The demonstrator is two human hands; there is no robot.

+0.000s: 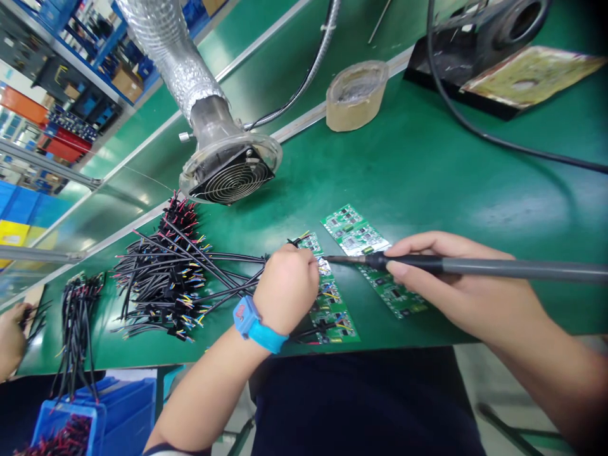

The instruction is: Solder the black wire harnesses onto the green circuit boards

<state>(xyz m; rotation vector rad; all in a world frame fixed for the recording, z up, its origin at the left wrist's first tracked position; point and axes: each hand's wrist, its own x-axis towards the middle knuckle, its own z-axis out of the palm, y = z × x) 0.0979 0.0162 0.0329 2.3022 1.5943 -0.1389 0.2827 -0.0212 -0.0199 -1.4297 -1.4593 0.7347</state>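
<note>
My right hand [456, 285] is wrapped around a soldering iron [413, 262], which points left. Its metal tip reaches a green circuit board [349, 329] beside my left hand. My left hand [287, 278], with a blue watch on the wrist, is closed in a pinch over that board's upper part. It appears to grip a black cable [259, 258] near the tip; the fingertips are partly hidden. Several cables with coloured wire ends lie across the board's lower part. A second green circuit board [351, 231] lies to the right, partly under the iron and my right hand.
A large pile of black cables [166, 272] and a smaller bundle [78, 316] lie to the left. Above hangs a fume extractor fan [232, 180]. Tape [356, 101] and a soldering stand [456, 69] sit behind. Another person's hand [12, 339] is at far left, near a blue bin [128, 405].
</note>
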